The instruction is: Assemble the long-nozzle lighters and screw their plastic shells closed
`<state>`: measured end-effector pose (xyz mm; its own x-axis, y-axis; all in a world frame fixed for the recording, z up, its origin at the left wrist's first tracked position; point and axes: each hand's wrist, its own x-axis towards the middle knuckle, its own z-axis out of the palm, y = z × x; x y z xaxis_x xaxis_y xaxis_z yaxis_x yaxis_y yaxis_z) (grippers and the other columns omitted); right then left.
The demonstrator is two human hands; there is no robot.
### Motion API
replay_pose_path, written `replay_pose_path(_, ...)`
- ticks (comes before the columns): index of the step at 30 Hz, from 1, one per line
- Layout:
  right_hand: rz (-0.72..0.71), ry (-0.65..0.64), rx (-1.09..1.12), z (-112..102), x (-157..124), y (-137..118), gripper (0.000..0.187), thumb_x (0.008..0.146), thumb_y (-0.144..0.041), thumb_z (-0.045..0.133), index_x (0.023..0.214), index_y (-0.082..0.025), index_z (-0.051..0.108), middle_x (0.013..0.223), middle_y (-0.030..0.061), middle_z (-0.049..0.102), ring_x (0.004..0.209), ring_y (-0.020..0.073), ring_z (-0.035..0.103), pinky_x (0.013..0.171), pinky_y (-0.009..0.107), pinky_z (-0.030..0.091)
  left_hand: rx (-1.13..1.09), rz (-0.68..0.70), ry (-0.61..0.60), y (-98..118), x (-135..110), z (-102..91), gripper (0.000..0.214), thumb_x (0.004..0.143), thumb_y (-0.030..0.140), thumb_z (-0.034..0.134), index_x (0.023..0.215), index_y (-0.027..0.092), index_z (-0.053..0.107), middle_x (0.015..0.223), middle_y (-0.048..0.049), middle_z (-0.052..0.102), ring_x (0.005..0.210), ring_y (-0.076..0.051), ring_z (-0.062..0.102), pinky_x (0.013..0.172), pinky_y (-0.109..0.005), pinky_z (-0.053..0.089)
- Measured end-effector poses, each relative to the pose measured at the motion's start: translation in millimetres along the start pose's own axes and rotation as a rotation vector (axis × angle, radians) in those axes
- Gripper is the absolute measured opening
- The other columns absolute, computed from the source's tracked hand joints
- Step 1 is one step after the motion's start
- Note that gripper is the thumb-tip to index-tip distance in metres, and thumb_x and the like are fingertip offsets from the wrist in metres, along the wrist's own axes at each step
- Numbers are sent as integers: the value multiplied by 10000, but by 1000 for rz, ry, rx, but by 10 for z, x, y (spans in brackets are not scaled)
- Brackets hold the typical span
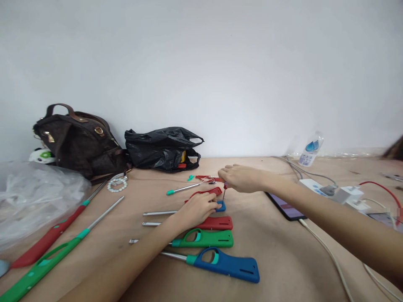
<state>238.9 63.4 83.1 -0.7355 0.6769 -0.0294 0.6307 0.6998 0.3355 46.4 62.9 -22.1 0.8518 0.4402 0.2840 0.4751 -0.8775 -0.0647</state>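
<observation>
My left hand [195, 209] rests closed over the handle of a blue lighter [221, 206] lying on the brown table, pressing it down. My right hand [241, 178] is pinched on a small red-handled screwdriver [224, 191], held upright with its tip on that blue handle. In a row nearer to me lie a red lighter [217, 223], a green lighter [204, 238] and a blue lighter [226, 263], each with a long metal tube pointing left. Behind my hands lie an open red lighter shell [204, 192] and a loose tube with a green end [182, 189].
A brown handbag [78, 140] and black plastic bag [163, 149] stand by the wall. A clear plastic bag [34, 197], long red lighter [50, 237] and long green lighter [47, 260] lie left. Right: a phone [285, 206], power strip [315, 186], cables, water bottle [310, 149].
</observation>
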Motion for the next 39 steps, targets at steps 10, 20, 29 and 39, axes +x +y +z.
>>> replay_pose_path(10,21,-40,45,-69,-49,-9,211,863,-149,593,1065,-88,581,868,129,716,850,233,657,648,266,404,-25,10,31,-10,0,13,229,900,128,497,997,208,688,1033,-60,615,898,-197,598,788,-298,489)
replay_pose_path(20,50,-43,16,-55,-18,-30,147,885,-173,548,1003,-99,598,916,154,708,857,247,665,655,281,417,-11,11,27,-5,1,13,217,891,127,514,993,216,684,1021,-52,617,898,-197,597,797,-301,482)
replay_pose_path(29,137,-77,-54,-36,1,-45,290,969,-264,419,863,-101,635,870,194,713,826,278,680,635,313,413,-14,9,35,-9,1,26,223,888,133,510,1008,213,681,1011,-57,613,881,-194,606,787,-296,490)
replay_pose_path(39,147,-42,-92,-79,28,-89,229,954,-215,460,896,-101,650,862,173,719,805,260,687,650,309,420,-13,7,15,-12,5,25,209,868,120,549,995,211,689,1018,-54,623,903,-213,600,796,-318,487)
